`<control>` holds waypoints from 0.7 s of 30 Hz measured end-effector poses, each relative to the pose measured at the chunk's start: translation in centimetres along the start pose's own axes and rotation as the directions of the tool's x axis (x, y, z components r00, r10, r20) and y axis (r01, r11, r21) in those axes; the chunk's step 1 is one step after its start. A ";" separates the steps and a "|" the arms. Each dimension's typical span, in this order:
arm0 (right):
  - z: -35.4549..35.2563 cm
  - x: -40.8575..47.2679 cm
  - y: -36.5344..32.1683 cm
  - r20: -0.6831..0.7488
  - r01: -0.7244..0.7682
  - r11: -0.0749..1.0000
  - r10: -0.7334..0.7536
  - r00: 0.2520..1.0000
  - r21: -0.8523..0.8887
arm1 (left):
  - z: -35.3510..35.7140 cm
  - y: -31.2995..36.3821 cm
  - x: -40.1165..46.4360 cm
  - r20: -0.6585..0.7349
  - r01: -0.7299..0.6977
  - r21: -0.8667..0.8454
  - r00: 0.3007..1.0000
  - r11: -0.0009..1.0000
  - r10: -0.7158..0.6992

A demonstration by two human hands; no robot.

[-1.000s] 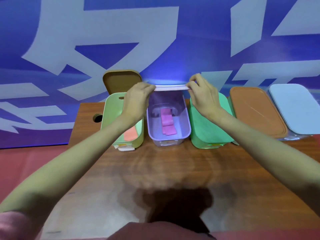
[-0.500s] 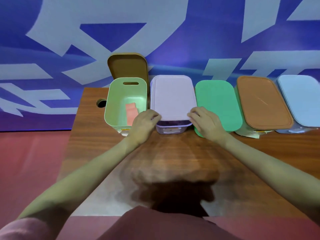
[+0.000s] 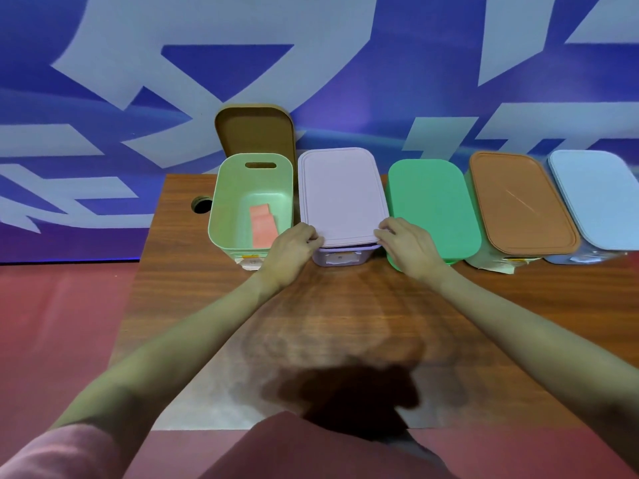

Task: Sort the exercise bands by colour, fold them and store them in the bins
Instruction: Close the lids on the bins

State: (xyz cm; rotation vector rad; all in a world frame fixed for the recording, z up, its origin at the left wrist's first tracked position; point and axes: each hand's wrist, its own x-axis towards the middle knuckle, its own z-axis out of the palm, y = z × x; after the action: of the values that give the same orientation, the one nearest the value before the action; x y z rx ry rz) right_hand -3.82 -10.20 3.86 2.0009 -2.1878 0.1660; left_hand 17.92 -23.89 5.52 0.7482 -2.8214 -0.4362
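Head view: both hands [image 3: 294,248] [image 3: 406,245] grip the lilac lid's [image 3: 342,195] near corners.

Wooden table [image 3: 207,305], five bins in a row.
Open light-green bin [image 3: 221,216], lidded lilac bin [image 3: 340,259], green bin [image 3: 432,202], brown-lidded bin [image 3: 518,198], pale-blue-lidded bin [image 3: 594,195]; cable hole [image 3: 201,205] at left.

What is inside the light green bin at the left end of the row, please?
The light green bin is open and holds folded salmon-pink bands on its floor. How many layers are stacked cannot be seen, and its near inner wall is hidden by the rim. Its tan lid stands behind it.
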 end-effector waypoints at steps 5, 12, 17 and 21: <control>0.3 -0.8 -0.1 0.021 0.045 0.999 -0.046 0.999 0.005 | 0.9 -0.8 -0.6 0.013 -0.026 -0.069 1.000 0.997 0.027; 0.6 -0.8 0.0 0.006 0.040 0.999 -0.041 0.999 0.017 | 1.6 -1.4 -0.6 -0.005 -0.165 0.075 0.986 0.983 0.166; -0.5 -0.5 -0.8 0.088 -0.022 0.995 0.014 0.996 0.098 | 2.1 -1.8 -0.6 -0.022 -0.215 0.064 0.976 0.974 0.217; -1.9 1.9 -1.0 0.215 -0.125 0.988 0.103 0.971 0.094 | 1.5 -1.8 0.1 0.010 -0.190 0.006 0.982 0.982 0.190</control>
State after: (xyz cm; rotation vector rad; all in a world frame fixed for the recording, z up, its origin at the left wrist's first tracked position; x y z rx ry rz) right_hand -2.91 -11.78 6.10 2.0313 -2.4759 0.0920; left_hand 18.24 -25.11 3.55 0.4725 -2.8691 -0.3997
